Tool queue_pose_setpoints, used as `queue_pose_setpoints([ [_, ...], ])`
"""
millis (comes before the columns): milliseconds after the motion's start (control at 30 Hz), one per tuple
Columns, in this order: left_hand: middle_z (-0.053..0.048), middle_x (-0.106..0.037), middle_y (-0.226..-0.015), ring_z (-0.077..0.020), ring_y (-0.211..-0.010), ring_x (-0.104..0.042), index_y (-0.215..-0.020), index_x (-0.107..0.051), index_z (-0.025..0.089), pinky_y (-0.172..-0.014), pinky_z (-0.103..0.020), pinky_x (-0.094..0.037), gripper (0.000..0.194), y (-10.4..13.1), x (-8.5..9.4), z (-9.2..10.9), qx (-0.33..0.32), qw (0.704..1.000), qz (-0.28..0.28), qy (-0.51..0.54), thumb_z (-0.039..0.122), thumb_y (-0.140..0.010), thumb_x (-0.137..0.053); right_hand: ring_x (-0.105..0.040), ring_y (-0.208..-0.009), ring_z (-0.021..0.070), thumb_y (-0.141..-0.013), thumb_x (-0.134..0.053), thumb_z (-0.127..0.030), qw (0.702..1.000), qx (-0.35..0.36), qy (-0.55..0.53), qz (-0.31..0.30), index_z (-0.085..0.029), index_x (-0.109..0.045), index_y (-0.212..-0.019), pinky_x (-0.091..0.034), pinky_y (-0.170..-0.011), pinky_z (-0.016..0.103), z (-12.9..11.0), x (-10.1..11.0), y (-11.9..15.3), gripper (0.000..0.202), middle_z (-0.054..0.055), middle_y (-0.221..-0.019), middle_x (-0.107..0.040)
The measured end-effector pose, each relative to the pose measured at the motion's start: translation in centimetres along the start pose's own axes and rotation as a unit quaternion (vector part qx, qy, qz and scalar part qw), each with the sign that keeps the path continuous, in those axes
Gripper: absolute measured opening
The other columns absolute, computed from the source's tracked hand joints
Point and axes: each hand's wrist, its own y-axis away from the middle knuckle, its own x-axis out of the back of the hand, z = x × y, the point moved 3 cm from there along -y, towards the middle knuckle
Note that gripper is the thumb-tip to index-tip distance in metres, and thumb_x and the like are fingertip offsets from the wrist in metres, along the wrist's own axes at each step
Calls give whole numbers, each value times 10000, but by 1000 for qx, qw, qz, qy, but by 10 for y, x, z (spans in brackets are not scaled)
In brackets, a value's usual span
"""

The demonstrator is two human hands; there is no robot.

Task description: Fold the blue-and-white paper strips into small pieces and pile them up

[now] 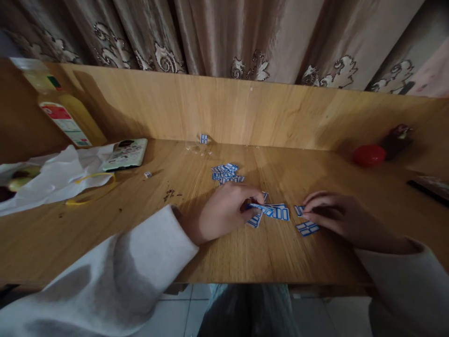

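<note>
The left hand [226, 210] hides part of some cards [280, 214]; the curtain [242, 32] is cut off by the top edge; the print on the bottle [65, 106] is too small to read.

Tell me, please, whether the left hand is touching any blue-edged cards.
Touching. The head view shows the left hand pinching blue-edged cards, their free ends sticking out from its grip.

Light grey sleeves [154, 238], long, loose (left cuff [178, 229] wide), dark trousers [242, 313]
</note>
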Motion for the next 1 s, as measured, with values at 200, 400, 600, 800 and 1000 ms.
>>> queue_pose_setpoints([
  [200, 13, -624, -779, -85, -693, -538, -844, -625, 164, -631, -202, -392, 127, 1, 0, -1, 0, 1000, -3, 1, 99, -763, -551, -607, -751, 189, -683, -660, -490, 996, -28, -40, 79, -226, -599, -929, -528, -648, 339, 12, -3, 4, 366, 41, -861, -633],
  [400, 21, -623, -751, -75, -648, -528, -840, -625, 167, -600, -194, -382, 113, 1, 0, 1, -9, 1000, -9, 1, 115, -771, -551, -591, -728, 200, -611, -686, -541, 990, -107, 4, 87, -219, -633, -823, -502, -619, 334, 18, -5, 5, 389, 44, -785, -632],
  [600, 19, -622, -748, -79, -652, -528, -833, -620, 163, -600, -192, -374, 116, 0, 1, 2, -10, 1000, -6, -5, 104, -761, -551, -565, -573, 158, -629, -660, -516, 991, -111, -49, 60, -223, -618, -681, -459, -531, 290, 1, -4, 3, 300, 11, -628, -613],
  [800, 15, -614, -737, -78, -641, -520, -825, -615, 153, -596, -193, -372, 116, 0, 1, 3, -15, 1000, -13, -4, 86, -756, -550, -550, -569, 142, -654, -678, -451, 993, -74, -53, 77, -226, -535, -673, -439, -527, 267, 5, -1, 6, 267, -18, -603, -575],
  [1000, 9, -604, -742, -79, -651, -513, -829, -614, 149, -594, -196, -370, 81, -1, 1, 2, -22, 1000, -19, 5, 127, -775, -558, -603, -660, 162, -732, -616, -438, 983, -96, -89, 130, -224, -557, -690, -473, -556, 268, 5, 6, 9, 227, 6, -705, -628],
])
